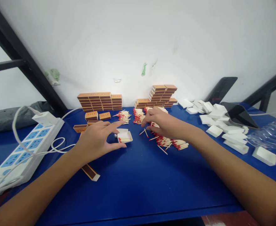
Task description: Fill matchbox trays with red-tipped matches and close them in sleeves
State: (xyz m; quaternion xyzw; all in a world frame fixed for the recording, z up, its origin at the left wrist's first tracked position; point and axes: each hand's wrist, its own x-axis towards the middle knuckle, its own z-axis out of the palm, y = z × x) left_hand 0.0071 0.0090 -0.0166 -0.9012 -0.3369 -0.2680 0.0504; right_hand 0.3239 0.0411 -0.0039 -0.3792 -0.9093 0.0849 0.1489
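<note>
A white matchbox tray (124,135) with some matches in it lies on the blue table. Around its left end curves my left hand (96,138), thumb at the near side and index finger at the far side. My right hand (162,122) bends down over a spread pile of red-tipped matches (162,139), its fingers curled together on some of them. The exact grip at the right fingertips is partly hidden. Two or three loose matches (145,133) lie just below those fingertips. Another small match pile (124,116) sits beyond the tray.
Stacked matchboxes (100,102) stand along the wall, with a second stack (161,95) to the right. Loose boxes lie around my left hand, one sleeve (90,172) below it. White empty trays (219,121) heap at the right beside a plastic bottle (269,133). A power strip (27,147) lies left.
</note>
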